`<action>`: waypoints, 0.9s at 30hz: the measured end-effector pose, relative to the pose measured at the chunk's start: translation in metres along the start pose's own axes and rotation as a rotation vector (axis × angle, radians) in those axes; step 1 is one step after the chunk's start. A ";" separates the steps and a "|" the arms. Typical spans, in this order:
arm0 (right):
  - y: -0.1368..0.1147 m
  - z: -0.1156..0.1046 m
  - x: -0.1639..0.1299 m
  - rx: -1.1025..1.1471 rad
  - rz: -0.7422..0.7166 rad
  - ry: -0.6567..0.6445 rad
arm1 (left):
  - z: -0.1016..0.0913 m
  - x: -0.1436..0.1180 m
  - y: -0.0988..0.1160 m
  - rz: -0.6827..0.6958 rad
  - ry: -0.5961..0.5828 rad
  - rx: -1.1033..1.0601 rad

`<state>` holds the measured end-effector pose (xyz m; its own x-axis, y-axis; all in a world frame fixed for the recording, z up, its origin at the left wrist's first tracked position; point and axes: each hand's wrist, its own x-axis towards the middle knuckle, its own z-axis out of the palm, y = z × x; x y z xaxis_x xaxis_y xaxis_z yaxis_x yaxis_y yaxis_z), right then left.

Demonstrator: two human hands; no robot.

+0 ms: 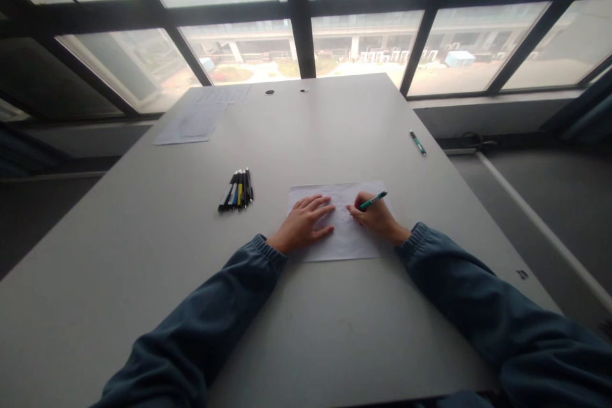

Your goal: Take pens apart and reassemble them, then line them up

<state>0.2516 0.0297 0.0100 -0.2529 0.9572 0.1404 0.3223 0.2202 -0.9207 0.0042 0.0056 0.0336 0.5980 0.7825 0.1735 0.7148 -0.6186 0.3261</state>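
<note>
Drawing on the sheet, faint lines only
Left hand point(306, 224) flat on paper point(340, 243) mid-counter; right hand point(377, 218) pinching green pen point(373, 201), much still blank

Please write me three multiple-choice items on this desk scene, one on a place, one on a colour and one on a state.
1. Where does the bundle of pens lie?
A. left of the sheet of paper
B. on the sheet
C. on the floor

2. What colour is the pen in the right hand?
A. red
B. green
C. white

3. How does the left hand stand?
A. closed in a fist
B. lifted off the table
C. flat on the sheet, fingers spread

Answers:
1 A, the bundle rests on the bare table to the sheet's left.
2 B, its barrel shows green above the hand.
3 C, the palm presses the sheet's left part.
</note>
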 end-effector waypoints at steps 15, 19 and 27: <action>-0.004 0.000 0.002 -0.088 -0.021 0.073 | -0.001 0.000 0.000 0.000 0.007 -0.008; -0.006 -0.002 0.002 0.049 0.006 0.133 | -0.002 0.000 0.001 0.000 0.012 -0.009; -0.027 -0.010 -0.003 0.295 -0.064 0.098 | -0.009 0.000 0.009 0.033 0.084 0.050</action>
<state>0.2531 0.0229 0.0381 -0.1703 0.9599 0.2227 0.0262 0.2304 -0.9728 0.0071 0.0007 0.0450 0.5904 0.7638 0.2609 0.7138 -0.6449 0.2730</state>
